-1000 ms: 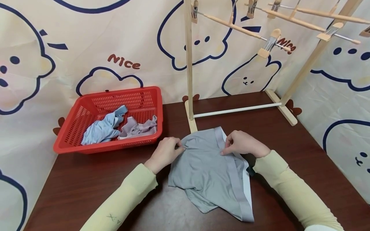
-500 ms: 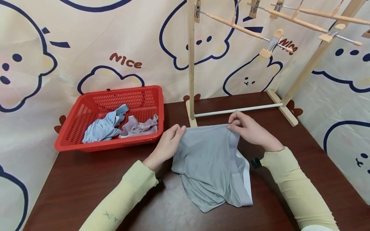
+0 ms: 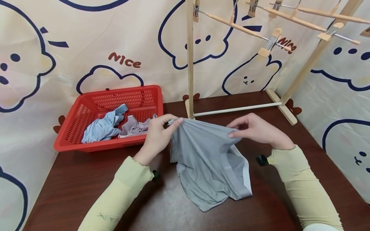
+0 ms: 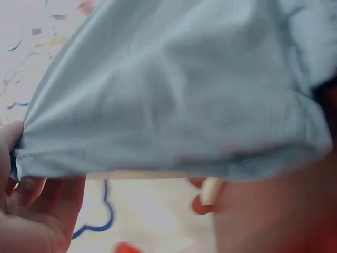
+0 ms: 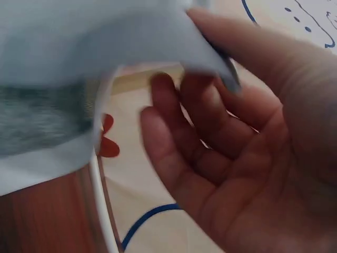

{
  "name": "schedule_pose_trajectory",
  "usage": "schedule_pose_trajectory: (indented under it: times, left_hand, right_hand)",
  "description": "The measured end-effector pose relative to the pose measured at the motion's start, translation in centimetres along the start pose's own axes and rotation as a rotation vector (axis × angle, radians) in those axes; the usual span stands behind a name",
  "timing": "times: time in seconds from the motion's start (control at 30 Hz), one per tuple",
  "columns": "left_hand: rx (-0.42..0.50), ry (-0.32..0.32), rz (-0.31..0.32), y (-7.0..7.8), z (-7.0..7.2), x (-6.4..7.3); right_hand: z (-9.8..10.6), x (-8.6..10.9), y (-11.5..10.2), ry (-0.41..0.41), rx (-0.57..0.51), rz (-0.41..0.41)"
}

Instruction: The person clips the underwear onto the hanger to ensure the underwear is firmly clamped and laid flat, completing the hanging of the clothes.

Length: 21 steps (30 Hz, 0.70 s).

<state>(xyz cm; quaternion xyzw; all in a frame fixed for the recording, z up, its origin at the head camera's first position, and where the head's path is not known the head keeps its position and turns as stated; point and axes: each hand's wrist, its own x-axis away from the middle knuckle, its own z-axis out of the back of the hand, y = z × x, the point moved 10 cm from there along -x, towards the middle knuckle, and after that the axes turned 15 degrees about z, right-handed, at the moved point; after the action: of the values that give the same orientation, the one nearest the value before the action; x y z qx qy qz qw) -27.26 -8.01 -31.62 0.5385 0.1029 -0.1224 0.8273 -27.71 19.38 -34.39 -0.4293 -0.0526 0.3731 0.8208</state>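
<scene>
A pair of grey underpants (image 3: pixel 202 157) hangs between both hands, its far edge raised and its lower part lying on the table. My left hand (image 3: pixel 158 133) pinches the far left corner between thumb and fingers. At the waistband end, my right hand (image 3: pixel 255 131) pinches the far right corner. In the left wrist view the grey cloth (image 4: pixel 168 100) stretches away from the left thumb and fingers. The right wrist view shows the right hand (image 5: pixel 226 132) with thumb and index finger on the cloth edge, the other fingers loosely bent below; this view is blurred.
A red plastic basket (image 3: pixel 108 147) at the left holds a light blue garment (image 3: pixel 103 127) and a mauve one (image 3: pixel 133 126). Behind the hands stands a wooden rack (image 3: pixel 189 64) with a white bottom bar (image 3: pixel 237 109). Clip hangers (image 3: pixel 270 42) hang from it at upper right.
Both hands have lifted the far edge of the underpants off the table. The left hand has moved left and up; the right has moved right and up, and the cloth now hangs in folds.
</scene>
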Motion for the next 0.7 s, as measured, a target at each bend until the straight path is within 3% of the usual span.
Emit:
schedule_pose_trajectory:
  times: [0.07,0.17,0.3,0.4,0.47,0.57,0.63,0.7]
  left_hand:
    - [0.01,0.047,-0.044,1.2,1.0,-0.3]
    - [0.021,0.098,-0.088,2.8,2.0,-0.3]
    - [0.055,0.124,-0.107,4.9,3.0,0.2]
    - [0.089,0.092,-0.118,7.3,3.9,1.2]
    - [0.108,0.056,-0.152,9.4,4.6,2.2]
    - [0.134,0.006,-0.278,13.0,5.7,4.6]
    - [0.213,-0.033,-0.381,15.0,6.6,6.5]
    - [0.349,-0.072,-0.47,16.1,7.6,8.5]
  right_hand:
    - [-0.8,-0.1,-0.3,-0.062,-0.021,0.038]
    - [-0.5,-0.3,-1.2,-0.031,-0.042,0.089]
    - [2.4,-0.1,-4.0,0.189,0.007,0.154]
    - [4.8,0.9,-7.9,0.378,0.096,0.241]
    - [5.8,2.0,-10.9,0.494,0.096,0.342]
    - [6.7,4.3,-15.3,0.642,0.01,0.537]
    - [7.1,6.2,-17.4,0.717,-0.104,0.658]
    - [7.4,8.0,-18.5,0.78,-0.261,0.778]
